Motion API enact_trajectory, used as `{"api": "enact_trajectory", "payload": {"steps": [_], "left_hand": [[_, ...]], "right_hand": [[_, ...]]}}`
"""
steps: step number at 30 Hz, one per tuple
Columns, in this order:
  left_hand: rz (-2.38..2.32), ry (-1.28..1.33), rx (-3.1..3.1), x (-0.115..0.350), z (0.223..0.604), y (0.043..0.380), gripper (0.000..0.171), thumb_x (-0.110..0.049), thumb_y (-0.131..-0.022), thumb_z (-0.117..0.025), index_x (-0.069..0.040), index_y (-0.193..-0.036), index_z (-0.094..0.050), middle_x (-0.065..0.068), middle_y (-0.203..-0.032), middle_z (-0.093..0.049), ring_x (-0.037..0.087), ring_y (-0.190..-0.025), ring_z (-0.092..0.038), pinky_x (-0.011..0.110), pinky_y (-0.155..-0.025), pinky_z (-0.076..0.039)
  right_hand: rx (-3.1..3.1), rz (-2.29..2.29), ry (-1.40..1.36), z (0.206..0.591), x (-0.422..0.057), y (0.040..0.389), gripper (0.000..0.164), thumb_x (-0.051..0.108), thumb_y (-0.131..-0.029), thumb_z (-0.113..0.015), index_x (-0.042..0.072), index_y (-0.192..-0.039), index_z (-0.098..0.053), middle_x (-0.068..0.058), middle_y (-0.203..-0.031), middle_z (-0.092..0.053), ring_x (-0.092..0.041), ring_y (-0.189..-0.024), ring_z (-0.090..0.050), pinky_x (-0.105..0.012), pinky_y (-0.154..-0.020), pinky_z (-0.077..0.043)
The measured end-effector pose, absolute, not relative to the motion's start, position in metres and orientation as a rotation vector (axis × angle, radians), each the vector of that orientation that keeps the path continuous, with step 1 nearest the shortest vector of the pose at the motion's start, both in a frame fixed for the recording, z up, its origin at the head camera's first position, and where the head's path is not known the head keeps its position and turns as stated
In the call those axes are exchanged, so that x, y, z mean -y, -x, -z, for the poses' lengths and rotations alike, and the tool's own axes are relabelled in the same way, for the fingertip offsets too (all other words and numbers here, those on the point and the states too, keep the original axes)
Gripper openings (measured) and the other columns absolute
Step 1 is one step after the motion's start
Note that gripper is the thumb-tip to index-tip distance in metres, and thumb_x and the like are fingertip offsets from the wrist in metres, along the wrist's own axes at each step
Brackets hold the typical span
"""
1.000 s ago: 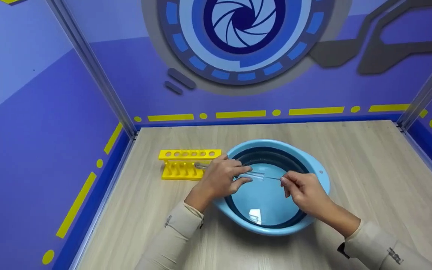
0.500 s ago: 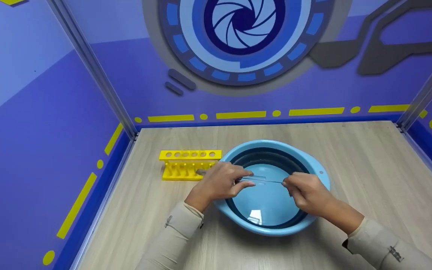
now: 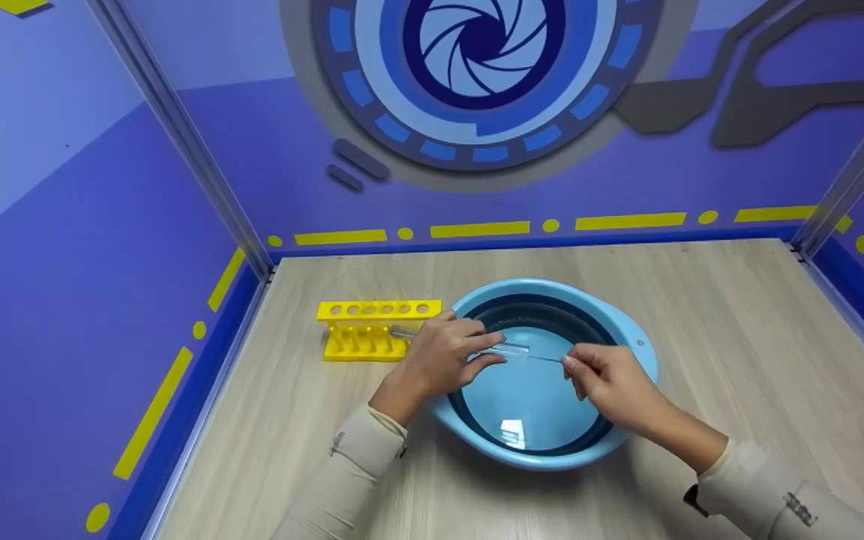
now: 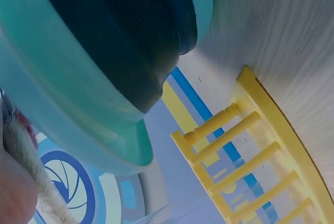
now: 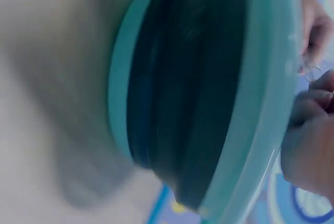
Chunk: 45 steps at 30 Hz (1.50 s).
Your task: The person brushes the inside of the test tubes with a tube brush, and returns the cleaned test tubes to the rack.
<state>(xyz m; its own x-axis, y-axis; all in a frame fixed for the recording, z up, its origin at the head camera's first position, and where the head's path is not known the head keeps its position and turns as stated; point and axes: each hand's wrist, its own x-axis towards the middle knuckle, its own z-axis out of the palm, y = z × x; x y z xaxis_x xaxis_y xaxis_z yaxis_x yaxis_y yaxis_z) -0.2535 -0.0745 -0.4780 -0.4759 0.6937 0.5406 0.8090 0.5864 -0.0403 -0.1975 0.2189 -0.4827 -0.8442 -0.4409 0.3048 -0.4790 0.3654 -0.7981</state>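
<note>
Over the blue basin (image 3: 544, 463), my left hand (image 3: 443, 356) grips a clear glass test tube (image 3: 513, 349) lying nearly level, mouth to the right. Its far end pokes out left of the hand, in front of the yellow rack. My right hand (image 3: 612, 386) pinches the thin wire handle of a test tube brush (image 3: 548, 358), which runs into the tube's mouth. Pale bristles of the brush (image 4: 31, 166) show beside the left palm in the left wrist view. Both hands (image 5: 315, 135) appear past the basin's rim in the right wrist view. Water with a light reflection fills the basin's bottom.
A yellow test tube rack (image 3: 379, 309) with a row of holes and pegs stands left of the basin, close to its rim. The wooden table (image 3: 739, 315) extends around both. Blue and purple printed panels (image 3: 237, 165) enclose the back and sides.
Half a second ago the tube and brush sat slightly lower in view; both hands have since shifted a little up, back near where they were one second ago. Both grips stay the same.
</note>
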Motion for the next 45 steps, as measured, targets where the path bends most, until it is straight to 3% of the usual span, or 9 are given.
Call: {"api": "enact_trajectory", "payload": {"steps": [5,9,12,17,24,28,35,38,45], "left_hand": [[0.467,1.237,2.552,0.077,0.474,0.250,0.042,-0.056,-0.105,-0.061,-0.024,-0.125,-0.080,-0.007,-0.074,-0.067,0.006,-0.056,-0.050,0.013,-0.056,-0.036],[0.585,1.264,2.659,0.077,0.471,0.248,0.045,-0.056,-0.106,-0.059,-0.021,-0.125,-0.080,-0.006,-0.070,-0.064,0.003,-0.054,-0.048,0.012,-0.054,-0.036],[0.612,1.286,2.662,0.075,0.471,0.248,0.041,-0.052,-0.106,-0.062,-0.020,-0.125,-0.080,-0.005,-0.072,-0.066,0.003,-0.056,-0.050,0.011,-0.056,-0.038],[0.477,1.283,2.533,0.073,0.474,0.249,0.037,-0.049,-0.104,-0.067,-0.021,-0.123,-0.081,-0.006,-0.078,-0.072,0.007,-0.059,-0.052,0.013,-0.058,-0.039],[0.252,1.230,2.337,0.072,0.476,0.253,0.033,-0.052,-0.099,-0.072,-0.029,-0.121,-0.082,-0.007,-0.079,-0.071,0.011,-0.070,-0.060,0.026,-0.069,-0.043],[0.246,1.223,2.336,0.073,0.476,0.254,0.034,-0.055,-0.100,-0.070,-0.031,-0.122,-0.081,-0.007,-0.078,-0.071,0.010,-0.071,-0.060,0.027,-0.070,-0.039],[0.248,1.192,2.495,0.076,0.480,0.254,0.039,-0.060,-0.103,-0.063,-0.032,-0.124,-0.080,-0.008,-0.074,-0.067,0.011,-0.068,-0.057,0.025,-0.071,-0.039],[0.338,1.179,2.588,0.079,0.482,0.255,0.042,-0.061,-0.103,-0.061,-0.031,-0.126,-0.080,-0.008,-0.078,-0.073,0.010,-0.067,-0.056,0.021,-0.070,-0.041],[0.530,1.206,2.700,0.085,0.478,0.256,0.050,-0.064,-0.104,-0.056,-0.028,-0.128,-0.079,-0.004,-0.098,-0.083,0.007,-0.061,-0.055,0.013,-0.060,-0.041]], "right_hand": [[2.077,-0.503,-1.181,0.497,-0.220,0.206,0.020,0.006,-0.106,-0.061,0.007,-0.089,-0.072,-0.001,-0.070,-0.067,-0.010,-0.061,-0.055,-0.019,-0.054,-0.050],[1.874,-0.228,-1.249,0.502,-0.224,0.213,0.036,0.012,-0.113,-0.047,0.003,-0.091,-0.073,-0.005,-0.072,-0.070,-0.015,-0.059,-0.052,-0.021,-0.052,-0.050],[1.988,-0.402,-1.239,0.503,-0.226,0.211,0.025,0.007,-0.109,-0.055,0.005,-0.093,-0.074,-0.004,-0.073,-0.070,-0.012,-0.062,-0.055,-0.019,-0.055,-0.050],[2.484,-1.316,-0.987,0.495,-0.227,0.201,0.023,0.005,-0.106,-0.063,0.013,-0.086,-0.070,0.003,-0.063,-0.059,-0.004,-0.058,-0.054,-0.019,-0.054,-0.048],[2.740,-1.976,-0.575,0.475,-0.230,0.200,0.038,0.019,-0.112,-0.056,-0.010,-0.089,-0.064,0.000,-0.063,-0.050,-0.007,-0.058,-0.049,-0.024,-0.055,-0.042],[2.728,-1.952,-0.565,0.473,-0.230,0.198,0.036,0.019,-0.112,-0.056,-0.007,-0.088,-0.065,0.001,-0.063,-0.050,-0.007,-0.057,-0.048,-0.023,-0.054,-0.042],[2.667,-1.579,-0.631,0.482,-0.223,0.190,0.026,0.013,-0.109,-0.061,0.014,-0.085,-0.071,0.005,-0.065,-0.051,-0.005,-0.055,-0.047,-0.022,-0.051,-0.042],[2.591,-1.395,-0.704,0.488,-0.219,0.187,0.028,0.006,-0.106,-0.063,0.021,-0.084,-0.070,0.010,-0.068,-0.055,-0.002,-0.057,-0.047,-0.021,-0.052,-0.043],[2.359,-1.096,-0.890,0.497,-0.219,0.189,0.031,-0.010,-0.094,-0.070,0.018,-0.082,-0.070,0.012,-0.070,-0.055,0.003,-0.065,-0.047,-0.016,-0.055,-0.044]]}}
